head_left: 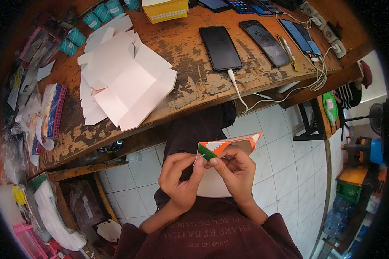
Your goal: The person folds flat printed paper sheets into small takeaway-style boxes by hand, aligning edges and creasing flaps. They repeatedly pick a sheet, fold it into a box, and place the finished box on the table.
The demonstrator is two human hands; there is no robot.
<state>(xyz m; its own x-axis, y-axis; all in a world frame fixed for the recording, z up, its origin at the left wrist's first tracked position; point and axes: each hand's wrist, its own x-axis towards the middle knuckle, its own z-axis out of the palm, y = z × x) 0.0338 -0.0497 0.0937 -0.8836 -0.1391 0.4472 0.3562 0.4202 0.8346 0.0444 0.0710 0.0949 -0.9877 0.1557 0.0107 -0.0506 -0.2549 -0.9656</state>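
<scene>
Above my lap I hold a partly folded cardboard box, printed in orange, green and white, with its edges slanting up to the right. My left hand pinches a thin pale flap at the box's left corner between thumb and fingers. Around the green front side my right hand is closed, thumb toward me and fingers partly hidden behind the card. On the wooden table ahead lies a loose pile of flat white box blanks, creased and cut, apart from both hands.
A yellow folded box stands at the table's far edge, near several teal rolls. A black phone is plugged into a white cable hanging over the front edge. More phones and power sockets lie right.
</scene>
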